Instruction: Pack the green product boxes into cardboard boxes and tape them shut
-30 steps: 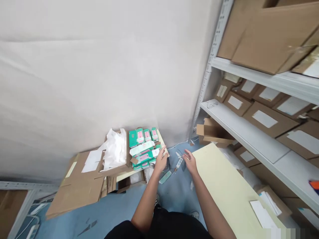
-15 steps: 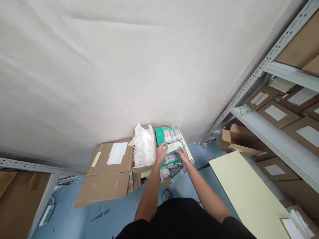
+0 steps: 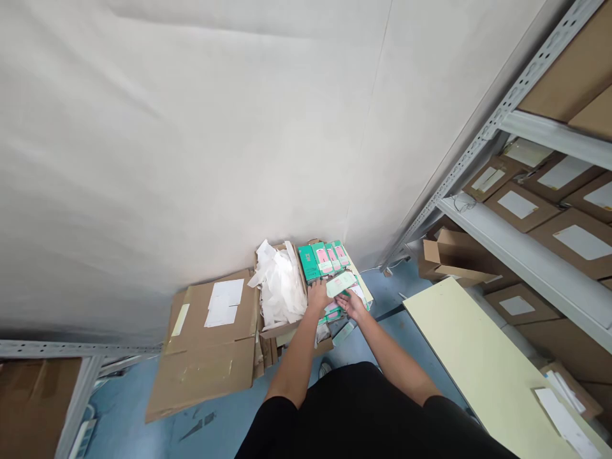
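A slim pale green box (image 3: 341, 283) is tilted above a group of green and pink boxes (image 3: 323, 257). My left hand (image 3: 317, 297) is closed at its left end, the thumb at its near edge and the fingers partly hidden. Just below that box, my right hand (image 3: 352, 305) is turned partly palm up. Its fingers are apart and stretch left to the box's lower edge. More green and pink packages lie under both hands. Left of them stands an open carton (image 3: 276, 331) heaped with crumpled white wrapping (image 3: 282, 287).
Flattened cardboard (image 3: 205, 363) with white labels lies at the left. A pale yellow tabletop (image 3: 492, 357) is at the right, beside a metal rack (image 3: 507, 242) of labelled cartons. A wall (image 3: 239, 146) rises behind the boxes. Another rack post (image 3: 86, 395) stands at lower left.
The pale green box has tilted, its right end lifting. My right hand has moved from its right end to below it, palm turning up. The view has shifted slightly.
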`<state>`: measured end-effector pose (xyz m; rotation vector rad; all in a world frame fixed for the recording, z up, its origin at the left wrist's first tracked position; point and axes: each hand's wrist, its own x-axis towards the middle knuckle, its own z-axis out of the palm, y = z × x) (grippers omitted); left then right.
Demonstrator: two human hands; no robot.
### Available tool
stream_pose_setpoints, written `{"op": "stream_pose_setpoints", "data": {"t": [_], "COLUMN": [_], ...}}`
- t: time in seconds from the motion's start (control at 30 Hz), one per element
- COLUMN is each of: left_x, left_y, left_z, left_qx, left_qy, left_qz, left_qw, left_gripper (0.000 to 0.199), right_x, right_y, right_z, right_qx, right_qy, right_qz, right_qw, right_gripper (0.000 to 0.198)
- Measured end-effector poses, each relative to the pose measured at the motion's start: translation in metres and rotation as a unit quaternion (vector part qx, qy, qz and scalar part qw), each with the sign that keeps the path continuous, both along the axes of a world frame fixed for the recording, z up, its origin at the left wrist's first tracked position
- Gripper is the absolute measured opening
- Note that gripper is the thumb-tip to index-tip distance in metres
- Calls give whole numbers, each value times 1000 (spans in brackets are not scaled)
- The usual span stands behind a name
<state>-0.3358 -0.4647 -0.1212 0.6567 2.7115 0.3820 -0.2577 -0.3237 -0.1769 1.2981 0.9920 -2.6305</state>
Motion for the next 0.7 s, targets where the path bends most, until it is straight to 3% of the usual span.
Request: {"op": "stream_pose_setpoints", "data": {"t": [0.23,0.43,0.7], "left_x": [-7,-10,-6], "left_y": [7,8,13], "left_z": [-7,-11,-7], "left_qx": [-31,-50,-55], "left_qy": [33,20,21], "left_qz": [2,23,52], "left_qw": [999,998,997], "left_gripper": [61,69,58], "right_x": [-2,-7,-7], "right_y": [-4,-11,-15], "right_z": [-11,-20,-8], "right_qx": [-13,-6,-22], "right_qy": [35,34,40], "right_qz": [-12,-25,-20], "right_qw": [999,999,999], "right_gripper": [27,27,24]}}
